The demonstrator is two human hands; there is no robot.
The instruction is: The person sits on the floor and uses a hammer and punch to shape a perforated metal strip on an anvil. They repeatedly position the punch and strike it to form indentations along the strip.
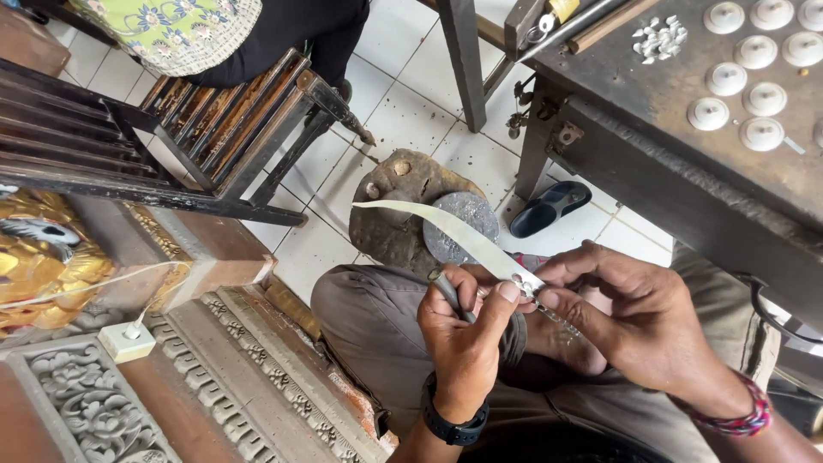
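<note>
Head view, looking down at a seated person's lap.

Left hand: closed around a thin grey rod-like tool, gripped between thumb and curled fingers, with the tool's upper end showing above the fist. A black wristwatch sits on the wrist. The thumb tip presses against the near end of a pale metal strip.

Right hand: pinching the same end of the strip between thumb and forefinger, right where the left thumb meets it. A small metal piece with a short chain hangs at the pinch point; its detail is too small to read. A woven red bracelet is on the wrist.

Strip: long, flat, slightly curved, whitish. It runs from the pinch up and to the left, with its free end in the air over a worn wooden block on the tiled floor. A round grey metal slab lies on the block, partly under the strip.

Surroundings: grey trousers cover the knees beneath the hands. A dark sandal lies on the floor beside the leg of a dark metal workbench. On the bench top there are rows of round white domed pieces and a small heap of white fragments. At upper left another person sits on a slatted wooden bench. At lower left there are carved ornamental panels and a white plug adapter.
</note>
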